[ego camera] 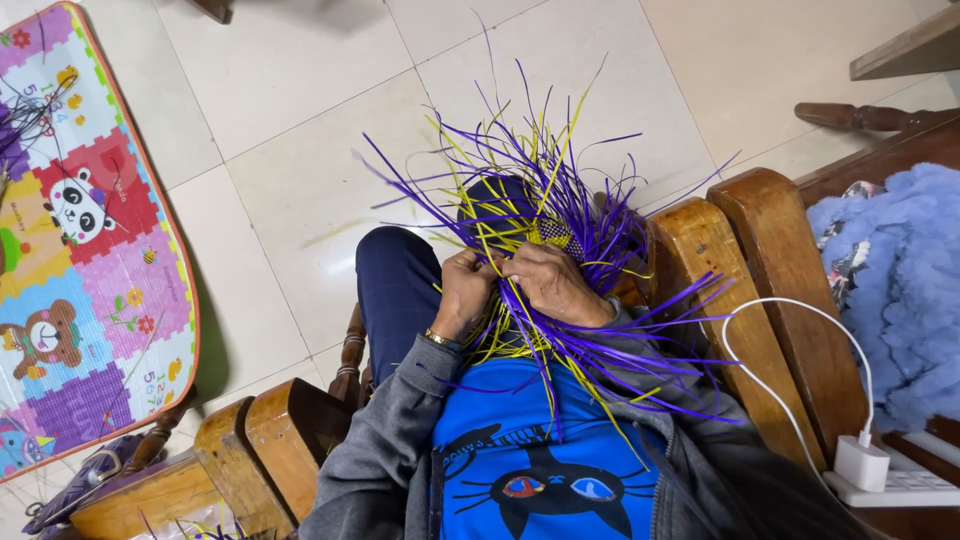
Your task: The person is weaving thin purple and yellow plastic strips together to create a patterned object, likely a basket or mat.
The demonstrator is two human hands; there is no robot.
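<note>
between both hands' fingers, left hand (463,290) and right hand (549,283) pinch purple and yellow strips (560,215); loose strands could slip and unravel.

Two hands at work, left hand (463,290) and right hand (553,283), both buried in one bundle of purple and yellow strips (545,215), far too many to count. One bracelet (438,339). One play mat (85,240). One white charger (861,462), one cable (790,310). One blue fluffy blanket (900,280).
</note>
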